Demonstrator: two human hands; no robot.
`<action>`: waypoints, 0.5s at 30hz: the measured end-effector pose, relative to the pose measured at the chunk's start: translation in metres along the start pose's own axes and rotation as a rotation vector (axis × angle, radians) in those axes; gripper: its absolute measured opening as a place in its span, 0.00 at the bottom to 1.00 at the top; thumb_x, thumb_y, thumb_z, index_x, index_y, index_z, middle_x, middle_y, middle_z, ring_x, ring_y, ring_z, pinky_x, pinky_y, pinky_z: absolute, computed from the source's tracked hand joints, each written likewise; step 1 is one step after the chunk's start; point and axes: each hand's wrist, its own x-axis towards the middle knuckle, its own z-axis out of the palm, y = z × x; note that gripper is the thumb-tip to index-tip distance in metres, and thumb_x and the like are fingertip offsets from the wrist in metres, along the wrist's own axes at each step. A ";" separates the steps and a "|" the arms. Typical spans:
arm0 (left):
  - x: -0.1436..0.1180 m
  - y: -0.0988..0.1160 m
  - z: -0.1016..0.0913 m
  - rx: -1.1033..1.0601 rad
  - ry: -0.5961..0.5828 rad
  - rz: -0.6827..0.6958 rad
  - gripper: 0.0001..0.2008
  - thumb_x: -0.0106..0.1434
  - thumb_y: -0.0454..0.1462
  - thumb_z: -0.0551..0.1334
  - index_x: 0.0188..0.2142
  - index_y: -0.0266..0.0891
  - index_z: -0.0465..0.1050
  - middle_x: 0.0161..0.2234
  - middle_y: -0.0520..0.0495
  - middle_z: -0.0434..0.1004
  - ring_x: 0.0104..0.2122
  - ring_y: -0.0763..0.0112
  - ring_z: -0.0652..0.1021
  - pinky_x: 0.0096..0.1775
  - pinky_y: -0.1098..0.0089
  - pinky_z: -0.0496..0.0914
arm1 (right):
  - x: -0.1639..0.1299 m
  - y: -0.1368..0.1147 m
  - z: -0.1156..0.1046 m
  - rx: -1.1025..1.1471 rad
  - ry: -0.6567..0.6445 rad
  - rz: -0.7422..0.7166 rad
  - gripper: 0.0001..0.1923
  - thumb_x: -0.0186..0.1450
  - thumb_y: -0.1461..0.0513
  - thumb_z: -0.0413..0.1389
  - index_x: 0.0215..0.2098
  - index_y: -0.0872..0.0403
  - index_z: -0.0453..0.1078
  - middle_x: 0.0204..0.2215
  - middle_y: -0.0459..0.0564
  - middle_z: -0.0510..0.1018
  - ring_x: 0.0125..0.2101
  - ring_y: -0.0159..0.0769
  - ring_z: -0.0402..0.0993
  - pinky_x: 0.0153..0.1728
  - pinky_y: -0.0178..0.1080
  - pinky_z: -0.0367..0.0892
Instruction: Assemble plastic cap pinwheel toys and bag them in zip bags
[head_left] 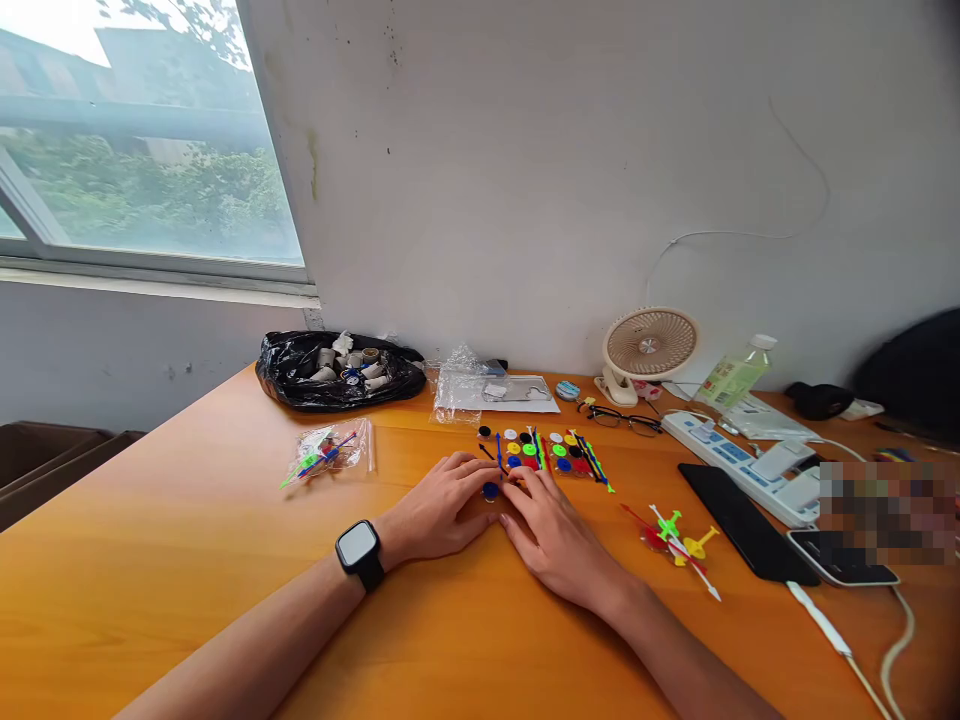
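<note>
My left hand (pixel 448 508), with a watch (pixel 358 546) on its wrist, rests on the table, its fingers and thumb apart beside a blue disc (pixel 490 491). Across from it my right hand (pixel 553 530) lies with bent fingers, index finger and thumb apart, close to the same disc. The two thumb tips nearly meet. Just beyond the fingertips are a black arrow (pixel 486 452) and a blue arrow (pixel 499 450). Rows of coloured plastic discs (pixel 529 450) and a bundle of arrows (pixel 592 462) lie past my right hand. Some fingertips are hidden.
To the left lies a clear bag of plastic pieces (pixel 330 452); loose spinner pieces (pixel 675 540) are at right. Behind stand a black plastic bag (pixel 337 395), glasses (pixel 622 418) and a small fan (pixel 649 345). A power strip (pixel 739 465) and a phone (pixel 746 520) border the right.
</note>
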 end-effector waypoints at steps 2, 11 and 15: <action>-0.001 -0.001 0.001 0.035 -0.010 -0.005 0.30 0.71 0.43 0.65 0.69 0.45 0.60 0.64 0.42 0.72 0.62 0.51 0.69 0.64 0.50 0.67 | -0.002 0.002 -0.001 0.043 0.013 -0.020 0.16 0.74 0.63 0.54 0.59 0.49 0.71 0.59 0.54 0.72 0.61 0.47 0.67 0.64 0.52 0.67; -0.003 0.000 0.001 0.210 -0.032 -0.142 0.25 0.74 0.49 0.60 0.65 0.44 0.65 0.63 0.42 0.73 0.60 0.49 0.69 0.62 0.47 0.67 | -0.004 0.006 -0.002 0.132 0.037 -0.073 0.13 0.72 0.64 0.58 0.54 0.52 0.73 0.55 0.54 0.78 0.58 0.46 0.70 0.63 0.51 0.67; -0.003 0.004 -0.001 0.294 -0.022 -0.186 0.23 0.75 0.52 0.57 0.62 0.44 0.70 0.63 0.42 0.73 0.59 0.47 0.70 0.60 0.46 0.67 | -0.003 0.005 -0.003 0.157 0.053 -0.067 0.10 0.71 0.65 0.58 0.50 0.52 0.73 0.50 0.53 0.79 0.54 0.45 0.72 0.60 0.50 0.68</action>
